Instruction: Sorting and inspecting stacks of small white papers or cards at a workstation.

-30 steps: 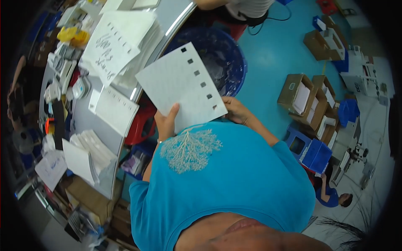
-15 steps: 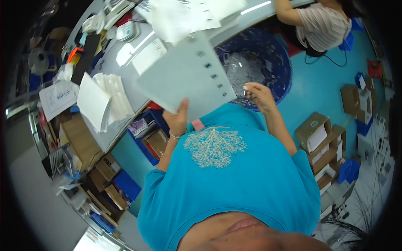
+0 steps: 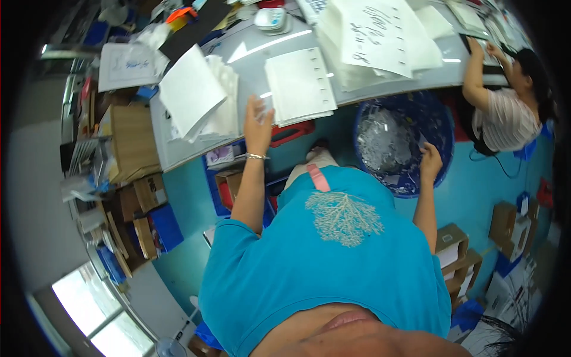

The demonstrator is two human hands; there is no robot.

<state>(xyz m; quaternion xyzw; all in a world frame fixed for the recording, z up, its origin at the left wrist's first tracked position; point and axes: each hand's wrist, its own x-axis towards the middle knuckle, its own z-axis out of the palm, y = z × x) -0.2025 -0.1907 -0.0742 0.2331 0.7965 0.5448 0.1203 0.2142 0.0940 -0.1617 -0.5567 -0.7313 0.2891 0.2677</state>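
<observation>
A stack of pale sheets [image 3: 297, 89], with a row of small dark marks down its right side, lies at the table's front edge. Just left of it, my left hand [image 3: 259, 125] is open, its fingers spread close to the stack's lower left corner. My right hand [image 3: 431, 162] hovers over the right side of a round blue bin [image 3: 445, 122], its fingers curled in a pinch. What they hold, if anything, is too small to make out. Clear plastic scraps [image 3: 383, 143] lie inside the bin.
Folded white sheets [image 3: 193, 92] lie on the table's left end, and a larger pile with handwriting [image 3: 377, 38] lies farther right. A co-worker [image 3: 505, 113] sits at the far right. Cardboard boxes [image 3: 452, 244] stand on the floor to my right.
The pale sheet my left hand held up is out of that hand, and a similar one lies on the table stack. My right hand has moved right and down. The view has shifted.
</observation>
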